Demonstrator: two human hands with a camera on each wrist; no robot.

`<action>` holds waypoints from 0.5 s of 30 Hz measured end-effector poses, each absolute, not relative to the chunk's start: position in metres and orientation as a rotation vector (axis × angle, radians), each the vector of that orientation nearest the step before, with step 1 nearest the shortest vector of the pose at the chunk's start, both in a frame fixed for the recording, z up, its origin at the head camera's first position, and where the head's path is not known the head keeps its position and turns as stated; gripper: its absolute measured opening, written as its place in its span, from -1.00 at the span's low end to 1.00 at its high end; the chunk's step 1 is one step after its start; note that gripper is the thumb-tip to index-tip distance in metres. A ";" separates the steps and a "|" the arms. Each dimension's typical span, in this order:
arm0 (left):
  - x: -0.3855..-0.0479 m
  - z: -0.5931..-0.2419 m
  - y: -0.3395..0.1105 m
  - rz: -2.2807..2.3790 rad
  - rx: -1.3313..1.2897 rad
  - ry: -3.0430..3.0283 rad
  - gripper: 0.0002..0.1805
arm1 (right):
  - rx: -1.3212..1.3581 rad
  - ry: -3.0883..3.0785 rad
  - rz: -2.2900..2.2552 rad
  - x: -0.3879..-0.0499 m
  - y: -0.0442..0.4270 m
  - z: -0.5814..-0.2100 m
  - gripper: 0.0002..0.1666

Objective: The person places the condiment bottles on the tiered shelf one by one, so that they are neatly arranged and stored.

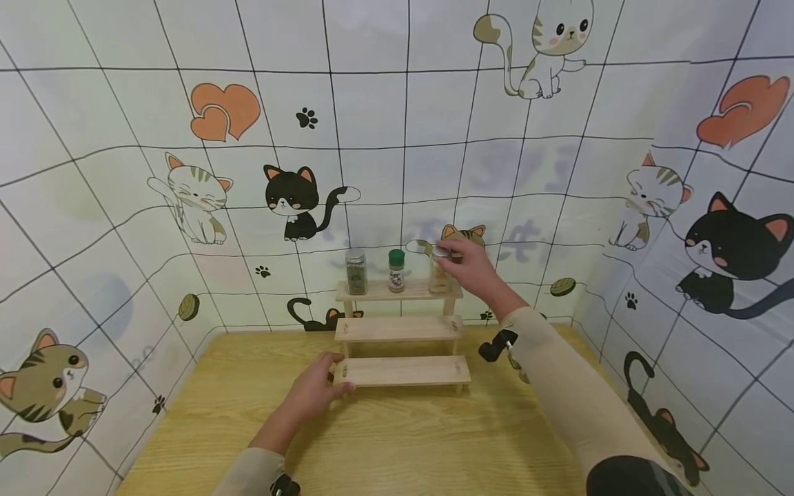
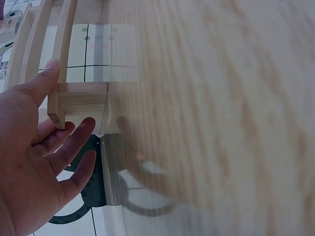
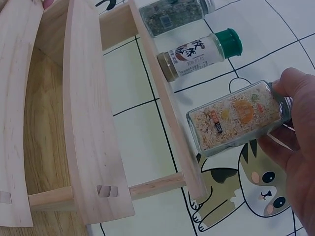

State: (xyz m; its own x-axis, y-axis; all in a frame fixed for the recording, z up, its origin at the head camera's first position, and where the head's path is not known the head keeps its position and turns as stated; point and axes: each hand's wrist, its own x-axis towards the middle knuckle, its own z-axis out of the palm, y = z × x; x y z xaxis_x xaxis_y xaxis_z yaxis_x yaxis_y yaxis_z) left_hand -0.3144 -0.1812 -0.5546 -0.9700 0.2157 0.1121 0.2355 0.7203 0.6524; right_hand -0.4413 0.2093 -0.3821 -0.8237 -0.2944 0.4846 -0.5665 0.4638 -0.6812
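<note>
A three-tier wooden rack [image 1: 400, 329] stands on the table. My left hand [image 1: 310, 391] holds the left end of its lowest tier, with the thumb on the board [image 2: 63, 42] and fingers below in the left wrist view. My right hand [image 1: 474, 272] grips the top of a square glass jar [image 3: 236, 118] of pinkish grains at the right end of the top tier. To its left on that tier stand a green-capped bottle [image 1: 396, 271] with a white label and a jar of green herbs [image 1: 356, 273].
The wood-grain table [image 1: 403, 441] extends in front of and beside the rack. A white tiled-pattern sheet [image 1: 372, 172] with cartoon cats rises close behind the rack and along both sides.
</note>
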 end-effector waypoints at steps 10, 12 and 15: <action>-0.316 -0.557 -0.182 -1.097 -0.379 -2.887 -0.20 | 0.719 -2.429 1.327 -0.448 0.211 -0.389 -0.45; -0.316 -0.557 -0.182 -1.100 -0.385 -2.887 -0.20 | 0.717 -2.428 1.331 -0.449 0.211 -0.390 -0.46; -0.315 -0.555 -0.182 -1.106 -0.404 -2.876 -0.20 | 0.705 -2.421 1.336 -0.451 0.211 -0.392 -0.49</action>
State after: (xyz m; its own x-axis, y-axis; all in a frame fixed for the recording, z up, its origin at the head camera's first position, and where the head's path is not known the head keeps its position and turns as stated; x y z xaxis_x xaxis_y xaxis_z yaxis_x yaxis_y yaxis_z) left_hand -0.3148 -0.1824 -0.5551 -0.9657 0.2283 0.1238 0.2524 0.7129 0.6543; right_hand -0.4506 0.2113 -0.3924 -0.8390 -0.2777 0.4679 -0.5440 0.4509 -0.7077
